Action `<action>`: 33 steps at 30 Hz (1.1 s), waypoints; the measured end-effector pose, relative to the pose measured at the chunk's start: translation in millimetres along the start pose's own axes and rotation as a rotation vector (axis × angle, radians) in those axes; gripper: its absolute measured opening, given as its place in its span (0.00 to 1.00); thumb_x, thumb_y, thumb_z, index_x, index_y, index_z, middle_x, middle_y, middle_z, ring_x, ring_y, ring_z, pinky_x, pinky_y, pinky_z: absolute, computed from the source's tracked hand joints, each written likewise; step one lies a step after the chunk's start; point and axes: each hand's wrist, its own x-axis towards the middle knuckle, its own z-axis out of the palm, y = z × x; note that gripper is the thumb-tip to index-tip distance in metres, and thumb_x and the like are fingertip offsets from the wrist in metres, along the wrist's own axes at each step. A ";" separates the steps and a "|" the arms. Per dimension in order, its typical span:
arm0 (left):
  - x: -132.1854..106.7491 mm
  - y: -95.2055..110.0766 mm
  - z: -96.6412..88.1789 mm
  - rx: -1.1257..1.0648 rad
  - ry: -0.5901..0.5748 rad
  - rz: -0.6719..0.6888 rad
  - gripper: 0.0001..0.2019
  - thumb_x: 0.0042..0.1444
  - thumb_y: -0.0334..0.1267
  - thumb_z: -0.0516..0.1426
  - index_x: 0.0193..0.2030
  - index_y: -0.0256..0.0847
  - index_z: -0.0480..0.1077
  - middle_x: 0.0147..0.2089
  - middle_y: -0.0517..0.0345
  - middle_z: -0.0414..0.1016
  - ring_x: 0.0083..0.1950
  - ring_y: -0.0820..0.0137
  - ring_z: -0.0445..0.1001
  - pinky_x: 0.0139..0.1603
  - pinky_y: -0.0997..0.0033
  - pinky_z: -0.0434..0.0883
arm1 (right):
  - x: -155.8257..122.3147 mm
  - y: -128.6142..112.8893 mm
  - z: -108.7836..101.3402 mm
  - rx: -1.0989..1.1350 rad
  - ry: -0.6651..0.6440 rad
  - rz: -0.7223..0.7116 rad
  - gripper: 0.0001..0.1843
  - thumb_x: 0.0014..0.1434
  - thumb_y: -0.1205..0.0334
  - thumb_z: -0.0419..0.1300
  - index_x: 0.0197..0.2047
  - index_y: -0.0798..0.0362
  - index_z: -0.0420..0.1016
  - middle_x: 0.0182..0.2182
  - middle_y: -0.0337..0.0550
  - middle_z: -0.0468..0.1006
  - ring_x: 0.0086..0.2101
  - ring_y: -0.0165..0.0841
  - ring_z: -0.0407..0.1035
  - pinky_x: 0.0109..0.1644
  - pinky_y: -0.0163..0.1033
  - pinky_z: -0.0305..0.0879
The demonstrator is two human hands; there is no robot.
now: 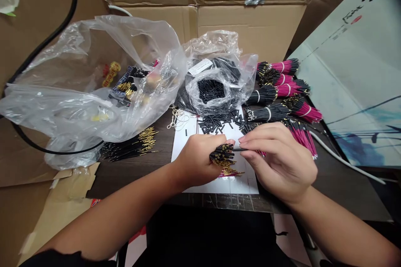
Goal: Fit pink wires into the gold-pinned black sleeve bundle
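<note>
My left hand point(196, 159) is closed around a bundle of thin wires with gold tips point(223, 156), some sleeved in black. Just to its right, my right hand point(275, 155) pinches a short black tube point(239, 149) at the bundle's end. Both hands hover over a white sheet point(191, 131) on the dark table. Loose black tube pieces point(219, 122) lie scattered on the sheet just beyond my hands.
A clear bag of black tubes point(216, 87) sits behind the sheet. A larger crumpled plastic bag point(87, 87) lies left, with gold-tipped black wires point(134, 145) beside it. Banded pink and black wire bundles point(282, 91) lie at right. Cardboard boxes point(238, 21) stand behind.
</note>
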 end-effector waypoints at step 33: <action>9.1 5.5 1.5 -0.424 -0.285 -0.250 0.16 0.60 0.38 0.54 0.23 0.37 0.57 0.22 0.67 0.54 0.25 0.79 0.53 0.26 0.76 0.54 | -2.1 -7.9 -3.7 0.150 -0.001 0.097 0.14 0.51 0.73 0.66 0.41 0.52 0.76 0.35 0.41 0.80 0.37 0.35 0.75 0.40 0.44 0.72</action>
